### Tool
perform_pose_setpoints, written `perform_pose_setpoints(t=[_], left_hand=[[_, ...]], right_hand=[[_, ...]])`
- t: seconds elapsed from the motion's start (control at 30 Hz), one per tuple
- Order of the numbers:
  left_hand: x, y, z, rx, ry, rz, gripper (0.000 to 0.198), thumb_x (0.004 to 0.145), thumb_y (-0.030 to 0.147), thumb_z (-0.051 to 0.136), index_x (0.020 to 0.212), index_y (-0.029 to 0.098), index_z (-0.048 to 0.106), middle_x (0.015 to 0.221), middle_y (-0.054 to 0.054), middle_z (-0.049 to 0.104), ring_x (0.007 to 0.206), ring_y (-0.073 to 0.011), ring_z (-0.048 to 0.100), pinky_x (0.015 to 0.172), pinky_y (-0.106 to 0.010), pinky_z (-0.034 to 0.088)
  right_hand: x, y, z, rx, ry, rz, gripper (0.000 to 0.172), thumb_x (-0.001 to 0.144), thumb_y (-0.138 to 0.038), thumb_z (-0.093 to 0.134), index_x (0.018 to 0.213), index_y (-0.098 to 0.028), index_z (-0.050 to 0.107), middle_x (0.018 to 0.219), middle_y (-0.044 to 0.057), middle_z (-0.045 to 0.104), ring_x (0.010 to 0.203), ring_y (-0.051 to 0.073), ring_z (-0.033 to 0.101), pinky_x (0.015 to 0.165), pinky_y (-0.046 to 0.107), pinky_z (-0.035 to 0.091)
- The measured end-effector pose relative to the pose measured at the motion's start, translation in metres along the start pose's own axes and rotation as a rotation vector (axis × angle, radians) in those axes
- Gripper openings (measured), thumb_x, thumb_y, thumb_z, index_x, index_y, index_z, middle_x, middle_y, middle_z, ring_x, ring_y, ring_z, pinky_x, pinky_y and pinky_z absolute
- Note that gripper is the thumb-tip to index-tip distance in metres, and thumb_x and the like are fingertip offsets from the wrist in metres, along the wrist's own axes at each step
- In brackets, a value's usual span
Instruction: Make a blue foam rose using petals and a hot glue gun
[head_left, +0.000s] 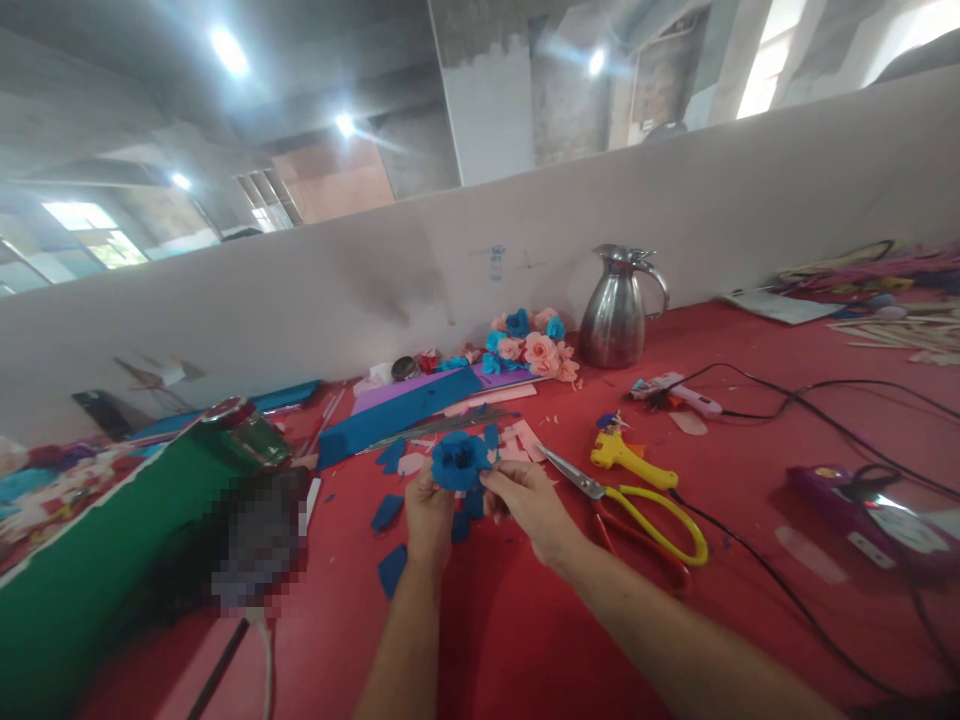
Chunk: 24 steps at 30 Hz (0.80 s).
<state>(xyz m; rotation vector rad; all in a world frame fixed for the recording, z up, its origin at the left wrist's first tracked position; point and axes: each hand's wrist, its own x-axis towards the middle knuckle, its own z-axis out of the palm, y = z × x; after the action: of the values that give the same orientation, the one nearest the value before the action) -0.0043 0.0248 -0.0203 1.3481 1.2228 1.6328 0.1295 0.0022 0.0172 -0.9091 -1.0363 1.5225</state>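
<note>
A blue paper flower (459,462) with spread petals is held up above the red table. My left hand (427,510) grips it from below on the left side, fingers closed. At its right edge, my right hand (525,500) pinches a petal between thumb and fingers. Loose blue paper petals (392,570) lie around and beneath the flower, along with some pink pieces (517,445). Just right of my right hand rest large scissors (577,472) with red and yellow handles. Behind them lies a yellow glue gun (634,460).
A bunch of pink and blue paper flowers (540,350) stands by the white partition (337,290), beside a steel jug (613,320). Blue paper strips (397,415) lie ahead. A pink glue gun (682,393) and black cables are to the right. A glass jar (247,430) sits left.
</note>
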Motion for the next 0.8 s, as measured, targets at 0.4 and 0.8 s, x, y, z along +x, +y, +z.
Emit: perform_pose_setpoints(t=[0.4, 0.8], left_hand=[[0.0012, -0.0042, -0.0021, -0.002, -0.038, -0.039, 0.019, 0.071, 0.029, 0.065, 0.058, 0.017, 0.057, 0.063, 0.001, 0.054, 0.059, -0.0121, 0.046, 0.055, -0.023, 0.042], [0.0032, -0.0075, -0.002, -0.025, -0.057, -0.04, 0.018, 0.071, 0.026, 0.065, 0.058, 0.016, 0.059, 0.061, 0.002, 0.054, 0.059, -0.0112, 0.047, 0.057, -0.023, 0.042]], right_hand=[[-0.0005, 0.0031, 0.0003, 0.05, 0.044, 0.002, 0.031, 0.067, -0.045, 0.055, 0.052, -0.018, 0.056, 0.042, -0.002, 0.054, 0.037, 0.008, 0.046, 0.039, 0.021, 0.035], [0.0041, 0.0035, -0.0088, -0.001, 0.149, -0.086, 0.033, 0.076, -0.045, 0.052, 0.056, -0.02, 0.051, 0.044, -0.003, 0.049, 0.04, 0.01, 0.041, 0.043, 0.023, 0.029]])
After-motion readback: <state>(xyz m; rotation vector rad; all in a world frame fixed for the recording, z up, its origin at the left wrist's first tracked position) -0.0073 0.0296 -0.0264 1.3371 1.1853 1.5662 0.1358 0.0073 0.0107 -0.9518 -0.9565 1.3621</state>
